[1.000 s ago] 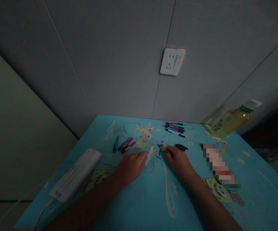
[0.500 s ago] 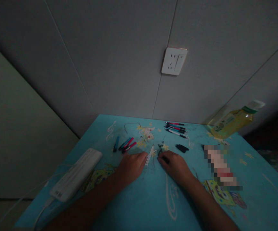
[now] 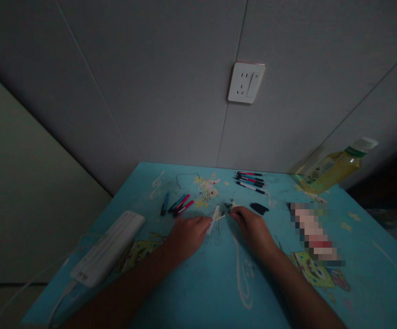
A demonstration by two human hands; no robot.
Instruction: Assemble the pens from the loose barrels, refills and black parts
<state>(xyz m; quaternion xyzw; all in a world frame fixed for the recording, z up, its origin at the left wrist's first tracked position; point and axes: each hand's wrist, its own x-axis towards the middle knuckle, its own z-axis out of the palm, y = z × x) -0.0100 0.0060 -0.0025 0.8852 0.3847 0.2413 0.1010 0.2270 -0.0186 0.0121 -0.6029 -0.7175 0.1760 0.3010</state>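
Observation:
My left hand (image 3: 192, 234) is closed in a pinch, and a thin white pen refill (image 3: 221, 217) sticks out from its fingertips toward the right. Several more white refills (image 3: 212, 221) lie in a slanted bundle on the table right at those fingertips. My right hand (image 3: 252, 227) is also closed, thumb and forefinger pinched near the refill's far end. What sits between its fingers is too small and dark to make out. Small dark pen parts (image 3: 228, 206) lie scattered just beyond the right fingertips.
Blue and red pen barrels (image 3: 181, 204) lie left of centre. Several pens (image 3: 250, 182) are lined up by the wall. Black grips (image 3: 259, 209) form a pile on the right. A white power strip (image 3: 107, 249), a yellow drink bottle (image 3: 334, 171) and a blurred-out item (image 3: 313, 233) stand around.
My right hand has lifted slightly and moved away, its fingertips now pinched near the refill's end; the dark piece seen under its fingers before no longer shows. My left hand stays nearly in place.

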